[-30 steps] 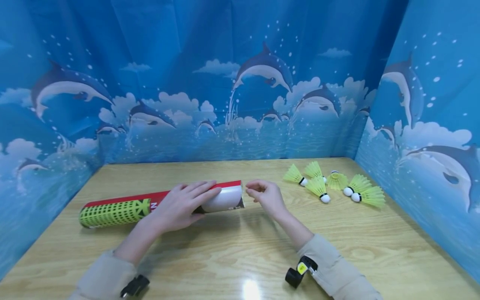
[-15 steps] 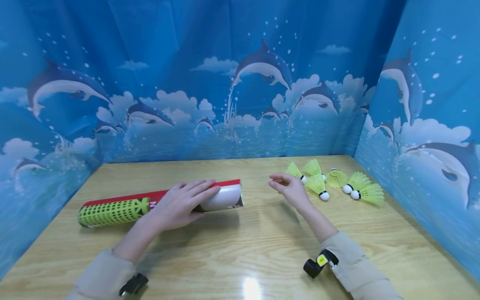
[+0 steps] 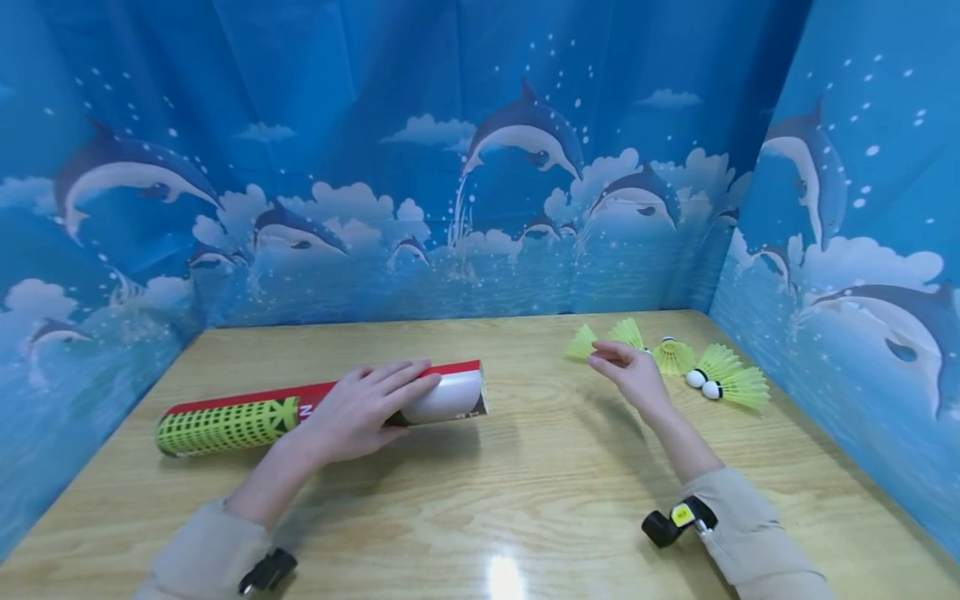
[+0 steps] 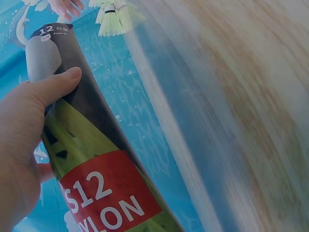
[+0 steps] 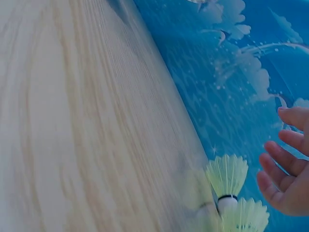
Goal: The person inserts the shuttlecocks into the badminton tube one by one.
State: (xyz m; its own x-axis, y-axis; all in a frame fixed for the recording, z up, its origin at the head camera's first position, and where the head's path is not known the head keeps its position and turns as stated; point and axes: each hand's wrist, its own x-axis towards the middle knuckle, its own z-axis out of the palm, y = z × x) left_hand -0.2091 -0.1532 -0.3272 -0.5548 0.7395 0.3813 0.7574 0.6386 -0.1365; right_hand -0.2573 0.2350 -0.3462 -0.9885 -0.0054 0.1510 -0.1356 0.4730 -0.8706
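- Left hand [image 3: 352, 414] grips one tube [image 4: 87, 130].
- Right hand [image 3: 633, 379], loosely spread, hovers near the shuttlecocks [image 3: 742, 390].
- Five shuttlecocks show; the right hand perhaps hides more.

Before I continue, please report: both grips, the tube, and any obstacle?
Left grip holding tube, thumb across it. Tube on its side, not upright. Right grip empty, near shuttles. No obstacle seen between right grip and shuttles.

Red-and-green tube [image 3: 236, 425], yellow shuttlecocks [image 3: 741, 390]

Head view looks fwd/down over table [image 3: 525, 483]; wrist views, closer (both tilted), share shuttlecocks [image 3: 742, 391] w/ it.
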